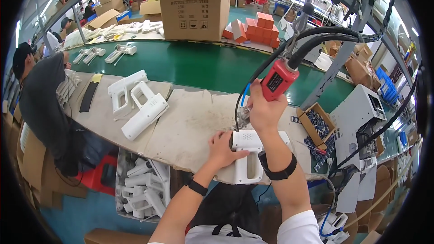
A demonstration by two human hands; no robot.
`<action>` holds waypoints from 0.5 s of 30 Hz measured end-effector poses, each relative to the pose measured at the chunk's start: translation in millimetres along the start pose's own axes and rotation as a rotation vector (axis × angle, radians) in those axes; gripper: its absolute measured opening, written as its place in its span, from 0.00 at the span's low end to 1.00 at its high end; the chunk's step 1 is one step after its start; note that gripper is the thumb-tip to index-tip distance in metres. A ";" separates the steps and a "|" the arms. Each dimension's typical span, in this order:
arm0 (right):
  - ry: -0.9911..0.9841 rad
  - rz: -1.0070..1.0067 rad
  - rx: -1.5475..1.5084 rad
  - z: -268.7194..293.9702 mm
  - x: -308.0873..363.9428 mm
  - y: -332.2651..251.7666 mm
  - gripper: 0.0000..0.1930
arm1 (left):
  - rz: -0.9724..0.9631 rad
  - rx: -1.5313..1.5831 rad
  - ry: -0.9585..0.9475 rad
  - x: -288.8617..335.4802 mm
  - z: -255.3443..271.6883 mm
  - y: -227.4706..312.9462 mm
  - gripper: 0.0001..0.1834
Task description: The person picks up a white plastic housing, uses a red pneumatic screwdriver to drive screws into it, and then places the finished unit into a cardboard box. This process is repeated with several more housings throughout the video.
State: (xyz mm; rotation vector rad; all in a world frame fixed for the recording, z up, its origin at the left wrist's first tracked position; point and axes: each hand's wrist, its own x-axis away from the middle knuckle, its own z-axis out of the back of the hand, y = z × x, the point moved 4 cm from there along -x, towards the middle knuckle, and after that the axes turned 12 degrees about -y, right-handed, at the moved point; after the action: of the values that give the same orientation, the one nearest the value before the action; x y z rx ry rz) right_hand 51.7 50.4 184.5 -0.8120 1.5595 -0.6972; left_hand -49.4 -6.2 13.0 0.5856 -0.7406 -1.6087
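At the near edge of the bench, a white gun-shaped housing is held by the left hand, fingers bent around one end; a red power driver is clamped in the right hand's wrapped fingers. Fastening seems under way, but how much is done cannot be told; two similar housings perhaps remain.

White housings lie on the beige-topped workbench.
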 end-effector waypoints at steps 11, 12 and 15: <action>-0.056 0.012 0.097 -9.9 12.6 10.7 0.08 | 0.072 -0.038 -0.031 -3.2 -11.2 -4.6 0.47; -0.056 0.018 0.096 -7.8 12.3 4.4 0.08 | 0.068 -0.040 -0.028 -4.3 -11.2 -4.4 0.47; 0.037 0.107 0.041 6.8 13.4 -34.7 0.07 | 0.085 0.047 -0.037 -8.4 -13.8 -8.0 0.51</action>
State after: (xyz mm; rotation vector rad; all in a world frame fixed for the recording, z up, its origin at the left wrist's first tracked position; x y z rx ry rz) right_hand 61.5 19.5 203.9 -0.6836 1.6049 -0.6667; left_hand -43.3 0.8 -2.4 0.5522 -0.8223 -1.5307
